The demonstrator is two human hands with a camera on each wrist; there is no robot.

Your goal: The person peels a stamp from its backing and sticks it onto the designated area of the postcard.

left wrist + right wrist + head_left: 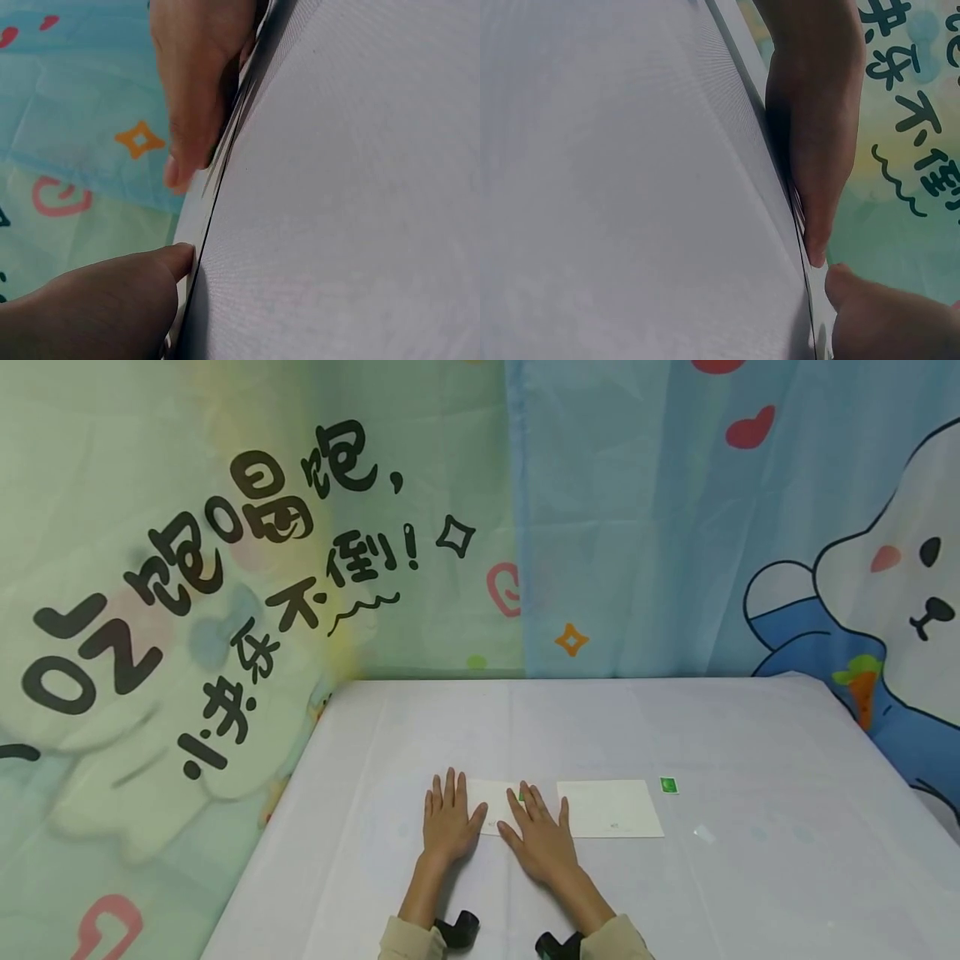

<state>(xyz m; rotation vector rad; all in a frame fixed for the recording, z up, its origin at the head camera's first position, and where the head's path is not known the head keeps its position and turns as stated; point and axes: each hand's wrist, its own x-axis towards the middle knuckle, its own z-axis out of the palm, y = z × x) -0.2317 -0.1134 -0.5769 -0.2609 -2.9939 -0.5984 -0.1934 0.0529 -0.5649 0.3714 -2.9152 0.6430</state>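
Fingers straight and thumbs held apart, the left hand [450,827] touches the left edge of a white card [492,795] and the right hand [543,842] covers its right part, on a white-covered table [600,727].

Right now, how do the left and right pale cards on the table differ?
The left card is partly hidden by the left hand and right hand; the right card is mostly uncovered. The left card shows a green patch by the right hand's fingertips; the right card shows none. Both are pale, with a small mark near the lower edge.
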